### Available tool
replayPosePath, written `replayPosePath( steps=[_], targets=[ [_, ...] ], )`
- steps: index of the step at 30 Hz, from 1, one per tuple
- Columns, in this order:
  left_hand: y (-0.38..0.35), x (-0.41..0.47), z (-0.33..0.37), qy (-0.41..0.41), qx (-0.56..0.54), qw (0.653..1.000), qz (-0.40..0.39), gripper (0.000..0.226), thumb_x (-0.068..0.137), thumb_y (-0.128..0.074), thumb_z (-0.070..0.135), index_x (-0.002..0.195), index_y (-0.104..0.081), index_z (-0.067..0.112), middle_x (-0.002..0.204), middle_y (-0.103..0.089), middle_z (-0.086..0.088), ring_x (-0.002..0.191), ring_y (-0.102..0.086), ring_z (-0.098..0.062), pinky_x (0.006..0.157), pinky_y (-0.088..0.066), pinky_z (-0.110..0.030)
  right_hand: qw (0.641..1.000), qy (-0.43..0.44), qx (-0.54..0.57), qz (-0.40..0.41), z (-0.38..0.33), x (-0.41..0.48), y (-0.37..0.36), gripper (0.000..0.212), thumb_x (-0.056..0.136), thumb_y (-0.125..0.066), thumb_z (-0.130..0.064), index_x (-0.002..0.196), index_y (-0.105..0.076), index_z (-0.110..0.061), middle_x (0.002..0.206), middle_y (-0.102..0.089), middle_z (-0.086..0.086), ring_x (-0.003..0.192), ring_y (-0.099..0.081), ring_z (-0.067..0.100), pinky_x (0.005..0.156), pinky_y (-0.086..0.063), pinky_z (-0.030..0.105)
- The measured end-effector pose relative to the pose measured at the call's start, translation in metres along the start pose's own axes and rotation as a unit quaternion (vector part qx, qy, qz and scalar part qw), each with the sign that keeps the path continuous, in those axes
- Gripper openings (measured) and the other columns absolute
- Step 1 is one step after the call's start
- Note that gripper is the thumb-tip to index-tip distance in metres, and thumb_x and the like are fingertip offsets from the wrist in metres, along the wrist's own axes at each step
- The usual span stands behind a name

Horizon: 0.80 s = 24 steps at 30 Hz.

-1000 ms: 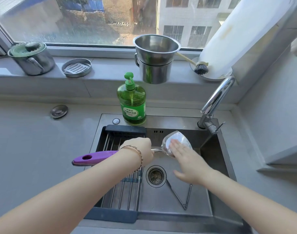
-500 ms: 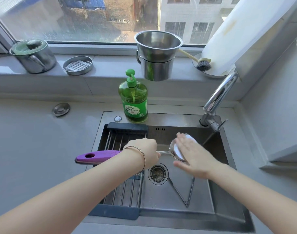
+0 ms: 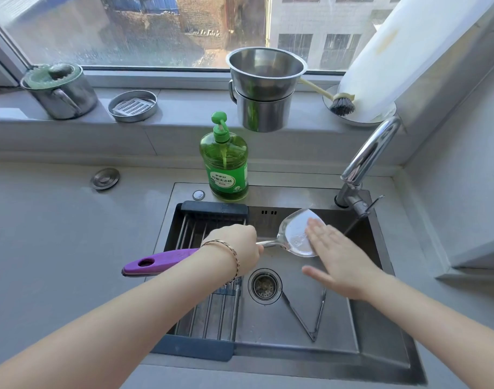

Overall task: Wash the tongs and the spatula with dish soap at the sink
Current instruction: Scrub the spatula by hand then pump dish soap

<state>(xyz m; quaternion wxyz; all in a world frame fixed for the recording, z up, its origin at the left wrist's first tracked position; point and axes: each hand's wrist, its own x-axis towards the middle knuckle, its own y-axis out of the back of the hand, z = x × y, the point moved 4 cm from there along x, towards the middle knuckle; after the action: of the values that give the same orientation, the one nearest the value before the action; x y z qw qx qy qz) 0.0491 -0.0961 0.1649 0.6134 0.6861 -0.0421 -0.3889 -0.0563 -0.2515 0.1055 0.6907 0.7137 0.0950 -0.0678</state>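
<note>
Gripping the steel spatula with the purple plastic handle (image 3: 293,233) just where the purple grip meets the bare metal shank, the left hand (image 3: 234,245) has its fingers clenched round it and holds it about level over the stainless steel sink (image 3: 296,196) — the handle juts out to the left over the grey counter (image 3: 58,234), and the blade sits above the basin's back half. The right hand (image 3: 338,256) is flat, fingers straight and together, their tips pressed on the blade's right side; its thumb stands apart and it clasps nothing. The V-shaped metal tongs (image 3: 298,318) lie spread on the sink floor, just right of the round drain strainer (image 3: 264,286), and neither hand touches them. The green pump bottle of dish soap (image 3: 226,167) stands upright on the sink's back ledge, behind a dark-framed rack of steel rods (image 3: 212,211) that fills the basin's left part. The curved chrome tap (image 3: 369,155) rises at the back right corner. A braided bracelet (image 3: 230,256) circles the left wrist.
</note>
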Motion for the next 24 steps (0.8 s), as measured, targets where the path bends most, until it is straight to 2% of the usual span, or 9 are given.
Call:
replayPosePath(
  steps=[2,5,7,12,15,17,19,21,24],
  targets=[
    [-0.002,0.000,-0.001,0.002,0.000,1.000,-0.003,0.035,0.096,-0.040,0.041,0.104,-0.057,0.012,0.091,-0.058,-0.006,0.087,-0.061,-0.027,0.070,-0.044,-0.031,1.000,-0.009,0.000,0.002,0.004,-0.003,-0.004,0.086,0.092,-0.010,-0.064,0.133,-0.046,0.002,0.141,-0.044,0.018,0.131,-0.042,0.029,0.110,-0.009,0.029],
    [-0.004,-0.001,0.002,0.001,0.000,1.000,-0.008,0.034,0.097,-0.039,0.040,0.106,-0.057,0.012,0.102,-0.064,-0.008,0.093,-0.063,-0.028,0.072,-0.044,-0.031,0.999,0.031,-0.015,0.001,-0.011,-0.010,-0.012,0.081,0.092,-0.013,-0.063,0.136,-0.043,-0.002,0.142,-0.046,0.012,0.132,-0.042,0.024,0.111,-0.013,0.029],
    [-0.006,-0.001,0.003,0.004,-0.011,1.000,-0.009,0.035,0.097,-0.039,0.039,0.108,-0.056,0.011,0.106,-0.064,-0.008,0.095,-0.063,-0.028,0.072,-0.043,-0.031,1.000,-0.007,-0.006,0.022,-0.006,-0.010,-0.008,0.079,0.095,-0.009,-0.059,0.131,-0.051,-0.002,0.137,-0.052,0.012,0.127,-0.048,0.024,0.112,-0.010,0.027],
    [-0.007,-0.001,0.003,0.007,-0.020,1.000,-0.008,0.035,0.098,-0.038,0.039,0.108,-0.055,0.011,0.107,-0.064,-0.009,0.096,-0.063,-0.028,0.071,-0.042,-0.030,1.000,-0.018,0.013,0.004,-0.009,-0.014,-0.014,0.075,0.095,-0.012,-0.058,0.135,-0.043,-0.002,0.140,-0.048,0.013,0.131,-0.045,0.024,0.113,-0.013,0.027],
    [-0.006,-0.001,0.002,0.013,-0.032,0.999,-0.010,0.035,0.098,-0.038,0.039,0.109,-0.055,0.010,0.106,-0.063,-0.008,0.096,-0.063,-0.027,0.071,-0.042,-0.030,0.997,-0.053,0.042,0.034,0.000,-0.015,-0.006,0.078,0.096,-0.010,-0.055,0.130,-0.051,0.002,0.137,-0.051,0.017,0.129,-0.046,0.027,0.112,-0.011,0.026],
    [-0.007,-0.001,0.003,0.015,-0.034,0.999,-0.012,0.034,0.098,-0.038,0.039,0.108,-0.055,0.010,0.106,-0.063,-0.008,0.096,-0.063,-0.027,0.070,-0.042,-0.030,0.999,-0.020,0.027,0.032,-0.008,-0.016,-0.009,0.076,0.096,-0.013,-0.054,0.128,-0.054,0.002,0.137,-0.051,0.016,0.129,-0.046,0.026,0.112,-0.013,0.028],
    [-0.007,0.000,0.003,0.018,-0.045,0.999,-0.013,0.033,0.097,-0.039,0.038,0.106,-0.055,0.011,0.105,-0.064,-0.008,0.095,-0.063,-0.028,0.070,-0.042,-0.031,1.000,-0.001,0.022,0.021,-0.014,-0.019,-0.012,0.074,0.097,-0.015,-0.053,0.122,-0.059,0.001,0.135,-0.053,0.014,0.128,-0.047,0.025,0.113,-0.016,0.029],
    [-0.006,0.001,0.003,0.021,-0.056,0.998,-0.012,0.032,0.098,-0.039,0.038,0.103,-0.055,0.011,0.103,-0.063,-0.008,0.092,-0.062,-0.027,0.069,-0.042,-0.031,0.997,-0.021,0.054,0.057,-0.005,-0.020,-0.004,0.073,0.097,-0.016,-0.052,0.108,-0.067,-0.001,0.131,-0.057,0.016,0.122,-0.053,0.028,0.110,-0.023,0.031],
    [-0.005,0.002,0.003,0.018,-0.040,0.999,-0.012,0.033,0.097,-0.039,0.039,0.105,-0.055,0.011,0.103,-0.063,-0.008,0.087,-0.060,-0.026,0.069,-0.042,-0.030,0.992,-0.006,0.108,0.060,-0.004,-0.021,-0.002,0.058,0.095,-0.020,-0.054,0.099,-0.061,-0.013,0.127,-0.060,0.013,0.121,-0.054,0.026,0.110,-0.022,0.027]
  ],
)
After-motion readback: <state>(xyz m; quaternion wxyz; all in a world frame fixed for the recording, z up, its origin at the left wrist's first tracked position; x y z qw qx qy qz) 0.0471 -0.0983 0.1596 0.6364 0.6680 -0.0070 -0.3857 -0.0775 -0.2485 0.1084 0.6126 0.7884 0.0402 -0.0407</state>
